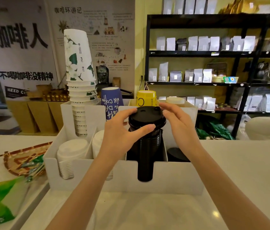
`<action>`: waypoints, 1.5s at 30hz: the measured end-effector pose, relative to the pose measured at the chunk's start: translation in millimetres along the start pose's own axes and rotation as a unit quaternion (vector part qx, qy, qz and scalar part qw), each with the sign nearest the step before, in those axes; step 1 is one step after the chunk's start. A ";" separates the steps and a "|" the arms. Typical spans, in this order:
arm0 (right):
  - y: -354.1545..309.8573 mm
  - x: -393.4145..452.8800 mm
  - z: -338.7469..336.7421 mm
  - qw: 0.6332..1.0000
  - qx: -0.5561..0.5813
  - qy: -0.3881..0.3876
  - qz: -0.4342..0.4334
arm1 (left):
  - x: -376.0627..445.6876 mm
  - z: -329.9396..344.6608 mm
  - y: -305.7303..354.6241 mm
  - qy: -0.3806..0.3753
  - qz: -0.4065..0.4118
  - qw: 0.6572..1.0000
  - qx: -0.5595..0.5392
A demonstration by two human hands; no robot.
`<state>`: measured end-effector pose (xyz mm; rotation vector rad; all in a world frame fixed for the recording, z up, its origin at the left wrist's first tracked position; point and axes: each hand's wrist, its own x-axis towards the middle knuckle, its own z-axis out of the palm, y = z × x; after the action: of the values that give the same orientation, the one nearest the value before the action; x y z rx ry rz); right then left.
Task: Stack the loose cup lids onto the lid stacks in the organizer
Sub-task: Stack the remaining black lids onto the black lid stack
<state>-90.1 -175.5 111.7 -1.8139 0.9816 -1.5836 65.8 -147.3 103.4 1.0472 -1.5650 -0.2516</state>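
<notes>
Two bare hands meet over a white organizer (124,180) on a pale bench (247,163), holding a black cup lid (146,117) at the top of a tall black lid stack (145,146). The left hand (121,130) curls round the lid's near rim, thumb along the front edge and fingers over the far side; the right hand (179,123) presses its fingertips to the lid's right edge. The stack rises well above the organizer's front wall and shows through a slot cut in it. Little room lies to either side: dividers stand close beside the stack. Left of the left hand sit two white lid stacks (72,151) in their own compartments; below the right hand a lower black stack (177,154) fills the last. Beyond the hands stand upturned paper cups (81,77), a blue cup (112,100) and a yellow one (146,97). The lid is glossy, round, with a raised sip hole. Nearer than the hands the bench lies open.
</notes>
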 end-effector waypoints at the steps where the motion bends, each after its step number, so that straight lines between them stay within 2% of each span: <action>1: 4.5 0.8 1.9 1.000 0.003 -0.006 0.002 | 1.3 2.6 -4.2 0.001 -0.004 1.000 0.006; 9: 35.0 -0.7 8.3 0.999 0.008 -0.045 0.021 | 3.2 12.2 -24.7 -0.005 -0.014 0.999 0.040; 20: 41.6 0.4 2.3 0.997 0.015 -0.071 0.038 | 3.0 15.8 -30.0 -0.029 -0.026 0.998 0.054; 26: 40.3 -0.3 3.1 0.997 0.016 -0.068 0.033 | 4.1 12.3 -30.3 -0.041 -0.024 0.997 0.059; 34: 39.9 -3.9 2.6 0.998 -0.004 -0.059 0.031 | 7.6 5.2 -33.9 -0.110 -0.049 0.992 0.046; 39: 42.6 -6.7 2.8 0.998 -0.014 -0.060 0.026 | 8.1 2.9 -34.4 -0.122 -0.051 0.990 0.044; 45: 46.9 -10.5 5.7 0.999 -0.031 -0.027 0.033 | 7.3 3.9 -37.3 -0.127 -0.053 0.990 0.041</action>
<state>-93.2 -195.2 67.6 -1.8363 1.0662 -1.4711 80.7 -175.5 82.3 1.2023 -1.7604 -0.4090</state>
